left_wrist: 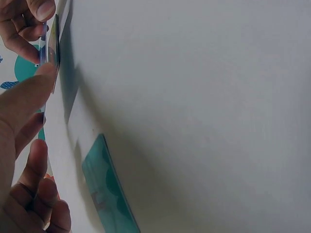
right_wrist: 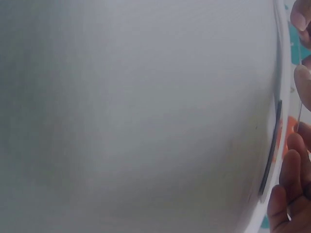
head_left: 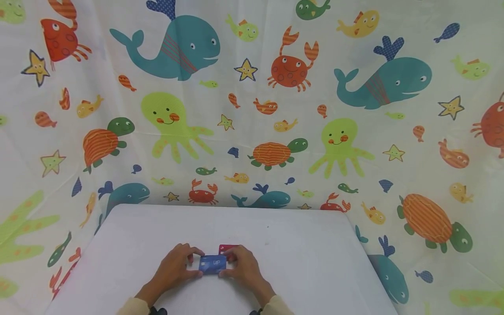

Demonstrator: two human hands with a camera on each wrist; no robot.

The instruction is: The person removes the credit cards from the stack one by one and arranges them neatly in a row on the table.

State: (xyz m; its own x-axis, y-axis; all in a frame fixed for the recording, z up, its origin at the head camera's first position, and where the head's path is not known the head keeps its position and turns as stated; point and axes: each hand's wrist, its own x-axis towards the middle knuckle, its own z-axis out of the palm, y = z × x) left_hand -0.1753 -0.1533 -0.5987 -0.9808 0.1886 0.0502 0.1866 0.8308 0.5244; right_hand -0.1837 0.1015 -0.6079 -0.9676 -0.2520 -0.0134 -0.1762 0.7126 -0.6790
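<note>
A blue bank card [head_left: 212, 264] with white lettering is held by both hands just above the white table. My left hand [head_left: 178, 266] pinches its left edge between thumb and fingers. My right hand [head_left: 245, 267] pinches the right edge in the same way. Behind the right fingers lies a red card [head_left: 227, 247], partly covered by that hand. In the left wrist view, a glossy card [left_wrist: 111, 189] reflecting teal lies on the table near the left hand. The right wrist view shows the thin dark edge of a card [right_wrist: 271, 150] beneath the right fingers.
The white table [head_left: 307, 262] spreads around both hands, its far edge meeting a hanging curtain [head_left: 244, 131] printed with sea animals. The curtain also runs down along both sides of the table. Small dark specks mark the tabletop beyond the hands.
</note>
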